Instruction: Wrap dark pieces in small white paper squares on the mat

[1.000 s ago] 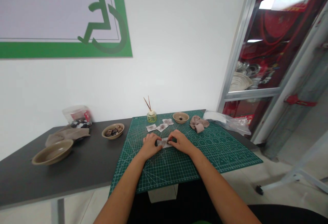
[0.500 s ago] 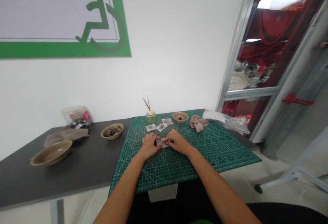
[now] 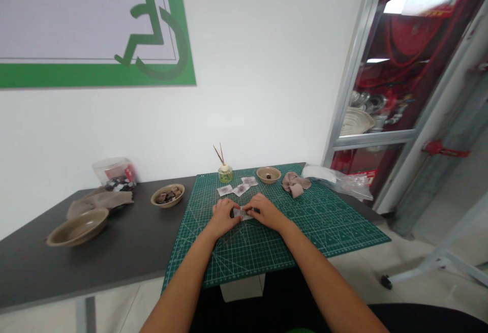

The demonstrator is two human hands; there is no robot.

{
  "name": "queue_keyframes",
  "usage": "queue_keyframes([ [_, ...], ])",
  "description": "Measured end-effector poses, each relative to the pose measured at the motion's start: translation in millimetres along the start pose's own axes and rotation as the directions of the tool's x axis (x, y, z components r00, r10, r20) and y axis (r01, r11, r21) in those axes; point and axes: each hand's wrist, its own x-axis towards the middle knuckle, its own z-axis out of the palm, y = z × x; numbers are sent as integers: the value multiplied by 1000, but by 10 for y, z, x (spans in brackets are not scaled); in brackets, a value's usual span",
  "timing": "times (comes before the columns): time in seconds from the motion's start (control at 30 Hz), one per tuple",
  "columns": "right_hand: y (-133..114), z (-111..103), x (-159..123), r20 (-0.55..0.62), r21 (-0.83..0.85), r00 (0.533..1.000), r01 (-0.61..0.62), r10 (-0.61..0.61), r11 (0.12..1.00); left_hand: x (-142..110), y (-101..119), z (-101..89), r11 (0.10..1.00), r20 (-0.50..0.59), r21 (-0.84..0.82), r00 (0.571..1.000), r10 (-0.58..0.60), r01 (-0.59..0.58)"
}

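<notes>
A small white square with grey print (image 3: 243,214), perhaps a packet or card, lies low over the green cutting mat (image 3: 263,246) between my hands. My left hand (image 3: 224,216) is closed in a pinch on its left side, thumb toward me. My right hand (image 3: 267,212) pinches its right side, with fingertips close to those of the left. The fingers cover much of the square. Just beyond, similar white printed squares (image 3: 241,189) lie on the mat, some overlapping.
At the mat's back stand a reed diffuser (image 3: 225,174), a bowl with a small dark item (image 3: 269,174) and a crumpled brown cloth (image 3: 295,184). Leftward are a bowl of brown pieces (image 3: 168,195), a larger bowl (image 3: 78,227), another cloth (image 3: 101,200) and a plastic container (image 3: 114,173). A plastic bag (image 3: 339,179) lies right.
The whole view has shifted very slightly. Both hands stay pinched on the white square in the same place, with at most small finger movement.
</notes>
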Motion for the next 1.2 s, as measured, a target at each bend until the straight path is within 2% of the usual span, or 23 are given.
queue_keyframes([
  [0.17,14,-18,-16,-10,-23,1000,-29,29,999,0,-3,7,1000,-6,4,1000,-4,4],
  [0.33,-4,11,12,2,-21,1000,15,-15,1000,0,7,-1,1000,-7,4,1000,-4,4],
  [0.47,4,-15,-6,-41,-4,999,-31,31,1000,0,3,-1,1000,-1,-3,1000,4,-4],
  [0.67,-50,-5,14,-23,39,999,-34,35,999,9,-9,12,1000,-3,6,1000,-9,9],
  [0.87,-1,-25,-10,-73,39,992,-100,102,994,-5,0,1,1000,-9,2,1000,2,-2],
  [1.07,-28,-15,12,-16,61,997,-78,80,995,1,4,-4,1000,4,12,1000,-15,15],
  [1.2,-1,-36,-11,-27,43,996,-82,83,996,1,-5,2,1000,3,4,1000,-7,7],
])
